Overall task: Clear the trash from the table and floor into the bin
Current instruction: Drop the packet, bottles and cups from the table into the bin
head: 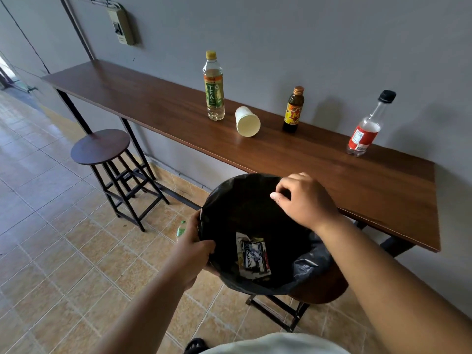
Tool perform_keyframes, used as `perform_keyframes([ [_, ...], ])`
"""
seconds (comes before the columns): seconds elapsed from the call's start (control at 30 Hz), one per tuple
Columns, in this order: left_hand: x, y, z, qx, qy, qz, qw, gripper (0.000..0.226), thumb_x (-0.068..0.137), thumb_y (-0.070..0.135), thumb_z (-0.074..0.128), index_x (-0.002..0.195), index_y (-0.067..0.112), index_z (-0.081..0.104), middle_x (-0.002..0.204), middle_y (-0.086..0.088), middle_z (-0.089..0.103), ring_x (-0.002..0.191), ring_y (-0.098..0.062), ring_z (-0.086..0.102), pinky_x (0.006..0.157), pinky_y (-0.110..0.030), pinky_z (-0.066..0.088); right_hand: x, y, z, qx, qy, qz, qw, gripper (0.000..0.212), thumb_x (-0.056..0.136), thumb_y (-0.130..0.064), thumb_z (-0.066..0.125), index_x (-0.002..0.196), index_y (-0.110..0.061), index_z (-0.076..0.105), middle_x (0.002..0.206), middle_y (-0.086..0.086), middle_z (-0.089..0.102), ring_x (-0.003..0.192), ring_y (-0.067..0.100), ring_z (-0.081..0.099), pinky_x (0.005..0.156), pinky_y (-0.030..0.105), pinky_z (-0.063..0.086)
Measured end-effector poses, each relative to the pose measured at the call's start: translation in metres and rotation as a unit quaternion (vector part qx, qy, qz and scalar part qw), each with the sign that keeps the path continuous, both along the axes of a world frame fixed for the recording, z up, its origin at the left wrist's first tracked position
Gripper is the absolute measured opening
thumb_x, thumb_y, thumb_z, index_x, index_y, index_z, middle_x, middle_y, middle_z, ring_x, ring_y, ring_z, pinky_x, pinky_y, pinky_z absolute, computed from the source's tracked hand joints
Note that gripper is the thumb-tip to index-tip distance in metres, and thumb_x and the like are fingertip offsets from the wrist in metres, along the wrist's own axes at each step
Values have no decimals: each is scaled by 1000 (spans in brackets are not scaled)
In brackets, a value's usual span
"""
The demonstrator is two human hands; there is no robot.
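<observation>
My left hand (pixel 196 247) grips the near left rim of a bin lined with a black bag (pixel 224 200). A gum wrapper (pixel 254 255) lies at the bin's bottom. Over the bin's far rim my right hand (pixel 304 199) hovers with loosely curled fingers and nothing in it. On the long wooden table (pixel 332 169) stand a tea bottle (pixel 214 88), a small brown bottle (pixel 293 111) and a clear bottle with a red label (pixel 365 131). A white paper cup (pixel 247 121) lies on its side between the first two. A green bottle (pixel 180 229) lies on the floor, mostly hidden behind my left hand.
A round dark stool (pixel 101 146) stands at the left under the table's edge. A second stool (pixel 321 290) sits under the bin. The floor is tiled, and a grey wall runs behind the table.
</observation>
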State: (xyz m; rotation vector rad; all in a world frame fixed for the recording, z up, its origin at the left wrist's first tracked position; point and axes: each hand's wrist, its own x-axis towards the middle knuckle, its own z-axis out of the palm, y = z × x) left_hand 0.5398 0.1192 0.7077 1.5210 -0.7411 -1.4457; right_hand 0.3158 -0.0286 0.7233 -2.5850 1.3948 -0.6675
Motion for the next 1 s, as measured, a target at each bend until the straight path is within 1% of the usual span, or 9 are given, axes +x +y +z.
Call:
perform_keyframes([
  [0.13,-19,-5,10,-7,23,-35,999,75,84,-22,44,138,30,40,117,-11,61,88,-32,74,58,-43,62,-40,-52,49,-79,-54,-99,991,16,84,-28,65,81,-12,69,83,9,69,82,30,59,67,35,50],
  [0.23,-32,-9,12,1,38,-36,999,76,84,-21,44,141,29,39,122,-12,57,98,-38,68,59,-42,62,-71,-103,85,-138,-60,-206,967,21,84,-26,61,91,-8,68,95,18,67,97,39,56,76,39,49],
  [0.33,-37,-10,11,6,44,-37,998,75,83,-22,42,140,27,41,122,-12,57,102,-40,66,57,-41,62,-98,-139,107,-123,11,-304,945,30,84,-22,60,109,-5,61,115,22,56,114,43,46,89,46,46],
  [0.47,-40,-8,13,3,40,-37,998,75,83,-23,43,139,27,41,120,-12,59,102,-38,67,61,-44,62,-116,-164,112,-55,79,-357,929,42,85,-24,64,122,-6,52,135,19,40,122,40,40,96,50,43],
  [0.57,-41,-7,15,3,32,-38,999,75,84,-22,44,138,29,41,118,-9,60,101,-35,67,61,-43,62,-118,-170,106,-22,89,-347,933,40,85,-19,65,121,-6,52,127,20,47,117,40,46,92,49,47],
  [0.7,-39,-5,18,1,27,-34,999,74,83,-22,44,138,28,41,118,-11,61,100,-36,69,60,-41,62,-113,-161,101,-89,30,-308,947,23,88,-10,62,109,-3,55,116,23,54,103,43,55,82,44,49],
  [0.83,-33,-3,19,0,28,-19,999,71,83,-22,43,134,28,43,115,-11,61,86,-31,75,58,-42,62,-91,-133,105,-146,-29,-208,967,25,87,-15,61,108,-4,60,109,24,57,97,44,57,79,40,47],
  [0.93,-23,-2,17,1,31,6,1000,70,84,-22,41,132,28,44,114,-11,61,78,-27,76,57,-48,62,-60,-98,113,-206,-129,-117,963,28,86,-22,64,109,-7,67,105,19,65,93,33,63,76,30,48],
  [1.0,-16,-2,17,-3,31,24,999,70,84,-23,41,133,27,44,115,-12,60,78,-28,76,57,-51,62,-36,-73,113,-213,-179,-53,959,30,85,-25,67,110,-9,70,102,15,70,88,22,66,76,27,52],
])
